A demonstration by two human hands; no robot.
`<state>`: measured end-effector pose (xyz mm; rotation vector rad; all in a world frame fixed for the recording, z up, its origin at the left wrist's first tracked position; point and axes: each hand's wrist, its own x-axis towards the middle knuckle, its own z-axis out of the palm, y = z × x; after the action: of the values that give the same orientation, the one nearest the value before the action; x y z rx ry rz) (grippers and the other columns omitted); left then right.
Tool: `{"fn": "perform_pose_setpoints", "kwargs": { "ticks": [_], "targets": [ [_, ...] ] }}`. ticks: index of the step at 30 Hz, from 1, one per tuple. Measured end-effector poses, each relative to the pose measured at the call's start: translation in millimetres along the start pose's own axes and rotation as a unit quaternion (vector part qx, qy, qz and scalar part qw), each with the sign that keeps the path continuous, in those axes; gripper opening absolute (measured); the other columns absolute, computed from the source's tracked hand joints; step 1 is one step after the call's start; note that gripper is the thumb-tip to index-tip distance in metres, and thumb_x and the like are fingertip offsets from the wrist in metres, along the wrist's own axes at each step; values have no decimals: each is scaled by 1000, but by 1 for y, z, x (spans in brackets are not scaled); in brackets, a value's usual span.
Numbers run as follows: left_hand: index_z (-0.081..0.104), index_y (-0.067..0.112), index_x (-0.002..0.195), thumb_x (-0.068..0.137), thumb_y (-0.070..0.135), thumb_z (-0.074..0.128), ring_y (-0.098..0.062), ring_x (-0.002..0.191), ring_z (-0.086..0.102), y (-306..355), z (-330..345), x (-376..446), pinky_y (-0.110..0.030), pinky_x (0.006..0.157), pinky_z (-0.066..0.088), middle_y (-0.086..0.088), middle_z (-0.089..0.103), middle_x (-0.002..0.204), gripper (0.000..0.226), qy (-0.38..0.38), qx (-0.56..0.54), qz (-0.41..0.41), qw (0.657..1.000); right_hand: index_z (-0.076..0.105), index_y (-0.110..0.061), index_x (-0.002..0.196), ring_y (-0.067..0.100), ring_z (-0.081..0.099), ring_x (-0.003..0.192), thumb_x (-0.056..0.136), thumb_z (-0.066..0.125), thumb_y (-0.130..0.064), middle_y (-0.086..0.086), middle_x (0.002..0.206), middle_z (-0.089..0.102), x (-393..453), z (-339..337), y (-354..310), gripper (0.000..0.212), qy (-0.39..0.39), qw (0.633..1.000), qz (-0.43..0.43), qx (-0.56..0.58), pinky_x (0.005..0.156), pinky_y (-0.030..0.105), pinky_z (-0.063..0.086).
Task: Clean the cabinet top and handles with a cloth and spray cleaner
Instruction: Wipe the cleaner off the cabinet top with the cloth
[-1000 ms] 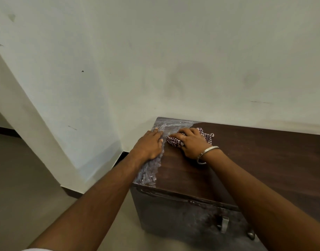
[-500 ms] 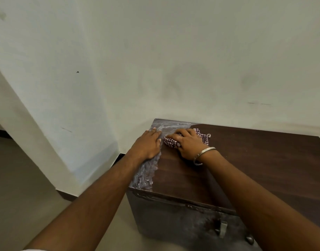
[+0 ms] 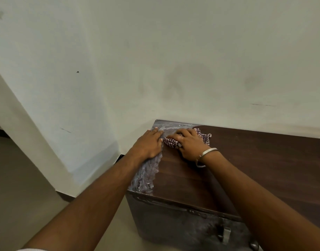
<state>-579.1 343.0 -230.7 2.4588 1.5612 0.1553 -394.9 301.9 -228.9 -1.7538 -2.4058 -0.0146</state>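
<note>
Wiping is in progress at the far left corner of the cabinet top [image 3: 246,160], a dark wood-grain surface set against the wall [image 3: 155,51]. The right hand [image 3: 189,144] lies on the checked cloth [image 3: 171,141], fingers curled over its bunched folds and pressing it to the top; part of the cloth shows beyond the knuckles toward the wall. The left hand [image 3: 149,144] rests flat, fingers straight, just beside the cloth on the top's left edge, judged to steady the body while the other arm rubs. A whitish, wet-looking film [image 3: 145,175] runs along that left edge toward the front corner (probably cleaner not yet wiped). A metal handle [image 3: 225,234] on the cabinet front appears untouched. No spray bottle is in view.
</note>
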Motion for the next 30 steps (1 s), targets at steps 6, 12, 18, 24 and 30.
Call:
{"fn": "perform_pose_setpoints", "kwargs": {
  "ticks": [6, 12, 18, 24, 30],
  "targets": [
    [18, 16, 155, 105, 32, 27, -23, 150, 11, 0, -1, 4, -36, 122, 11, -6, 10, 163, 53, 2, -5, -1, 1000, 33, -34, 144, 31, 27, 135, 94, 46, -26, 1, 147, 34, -5, -3, 21, 52, -10, 1000, -2, -21, 116, 38, 18],
    [18, 18, 155, 105, 31, 27, -24, 150, 10, -1, 2, 11, -38, 122, 12, -6, 11, 163, 52, 4, -10, -1, 1000, 33, -38, 143, 31, 26, 133, 93, 45, -26, -2, 147, 32, 10, 0, 11, 52, -12, 1000, 28, -6, 113, 45, 25],
    [19, 19, 155, 105, 32, 27, -23, 150, 10, 0, -1, 14, -38, 122, 12, -5, 11, 163, 52, 0, -11, -7, 1000, 35, -34, 143, 29, 29, 132, 94, 46, -25, 0, 146, 35, -6, -2, 20, 51, 11, 999, -32, -15, 114, 37, 19],
    [19, 19, 155, 105, 32, 27, -21, 150, 10, 0, -2, 13, -36, 122, 12, -4, 11, 163, 52, 3, -7, 1, 1000, 32, -38, 143, 31, 29, 133, 93, 45, -25, 0, 146, 33, 17, 0, 23, 53, -15, 1000, 21, -7, 114, 44, 24],
    [19, 19, 155, 105, 33, 28, -21, 150, 10, 0, -3, 18, -37, 122, 13, -5, 10, 163, 52, -2, -6, -4, 1000, 34, -35, 143, 29, 27, 134, 95, 44, -24, 0, 146, 34, -2, -3, 25, 50, 2, 999, -36, -7, 115, 38, 17]
  ]
}}
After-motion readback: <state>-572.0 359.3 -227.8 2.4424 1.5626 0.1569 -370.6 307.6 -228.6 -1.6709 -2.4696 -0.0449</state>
